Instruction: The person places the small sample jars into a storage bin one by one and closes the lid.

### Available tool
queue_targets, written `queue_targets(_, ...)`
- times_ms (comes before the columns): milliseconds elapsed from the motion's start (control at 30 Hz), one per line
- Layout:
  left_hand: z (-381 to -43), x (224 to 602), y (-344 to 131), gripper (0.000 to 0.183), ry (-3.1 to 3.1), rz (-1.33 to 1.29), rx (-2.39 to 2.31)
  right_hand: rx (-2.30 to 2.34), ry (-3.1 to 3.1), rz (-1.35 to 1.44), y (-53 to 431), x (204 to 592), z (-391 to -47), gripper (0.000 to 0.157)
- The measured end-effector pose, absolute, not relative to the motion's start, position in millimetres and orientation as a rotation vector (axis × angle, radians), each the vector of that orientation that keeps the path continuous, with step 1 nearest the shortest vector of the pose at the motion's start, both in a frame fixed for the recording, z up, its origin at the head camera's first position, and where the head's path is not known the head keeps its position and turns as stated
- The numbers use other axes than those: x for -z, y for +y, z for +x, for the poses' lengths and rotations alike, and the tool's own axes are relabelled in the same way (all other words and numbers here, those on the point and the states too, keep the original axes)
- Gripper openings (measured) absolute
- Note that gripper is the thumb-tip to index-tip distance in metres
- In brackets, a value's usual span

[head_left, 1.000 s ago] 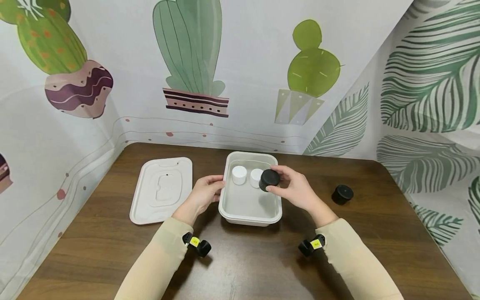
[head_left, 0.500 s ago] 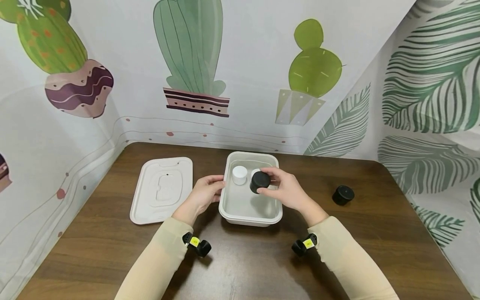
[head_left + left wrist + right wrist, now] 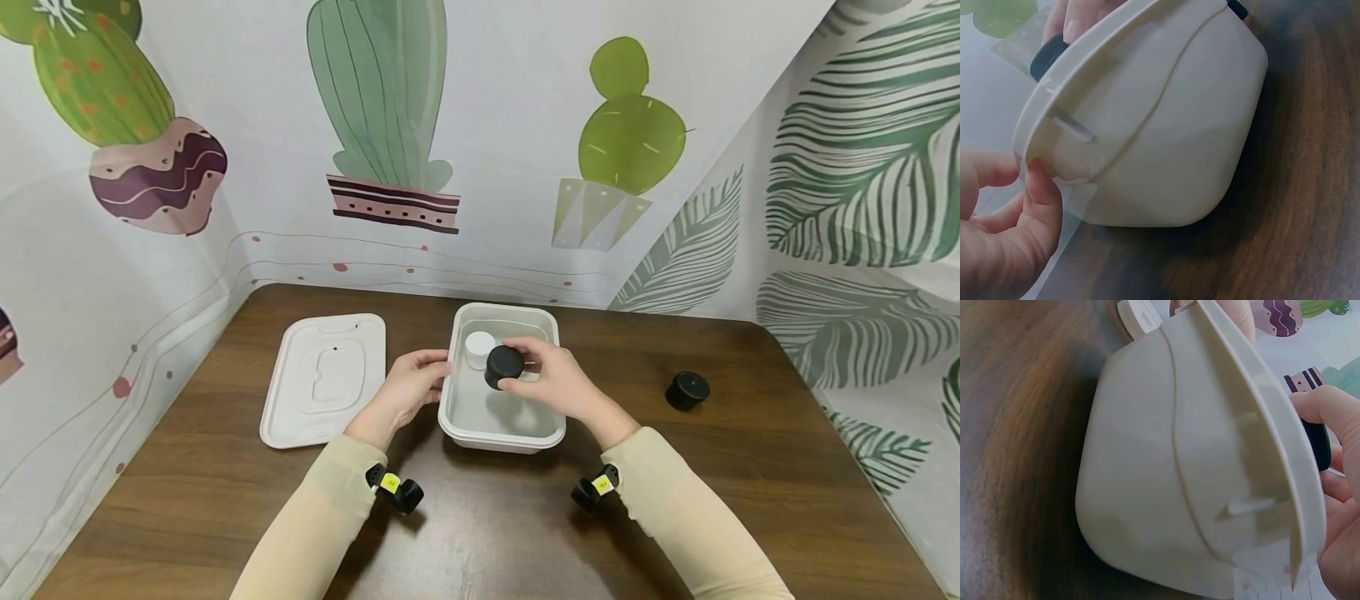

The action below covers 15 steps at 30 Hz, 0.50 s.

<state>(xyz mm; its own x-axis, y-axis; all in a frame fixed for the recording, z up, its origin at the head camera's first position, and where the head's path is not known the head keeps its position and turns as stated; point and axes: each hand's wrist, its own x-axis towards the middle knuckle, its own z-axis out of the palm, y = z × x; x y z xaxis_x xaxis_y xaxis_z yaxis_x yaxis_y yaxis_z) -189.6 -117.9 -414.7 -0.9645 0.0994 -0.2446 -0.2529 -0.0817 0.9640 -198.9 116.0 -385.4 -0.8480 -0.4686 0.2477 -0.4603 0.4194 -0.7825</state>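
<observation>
One black jar (image 3: pixel 504 367) is pinched in our right grip (image 3: pixel 557 381), over the pale tub (image 3: pixel 501 441) at mid-frame; our left grip (image 3: pixel 408 387) pinches the tub's left rim; a second black jar (image 3: pixel 687 390) sits on the counter (image 3: pixel 480 533), right of frame.

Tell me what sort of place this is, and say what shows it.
Probably an indoor corner set up for recording handwork: a cactus-print backdrop rises behind the brown table, and the person wears small black wrist cameras.
</observation>
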Motion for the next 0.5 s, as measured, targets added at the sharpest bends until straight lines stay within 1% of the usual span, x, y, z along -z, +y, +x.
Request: queue_targets(500,-189.9,414.6,-114.8,0.036,1.959,-0.189,-2.143,1.466,2.59,-0.828,105.3,389.5,-206.9,0.055)
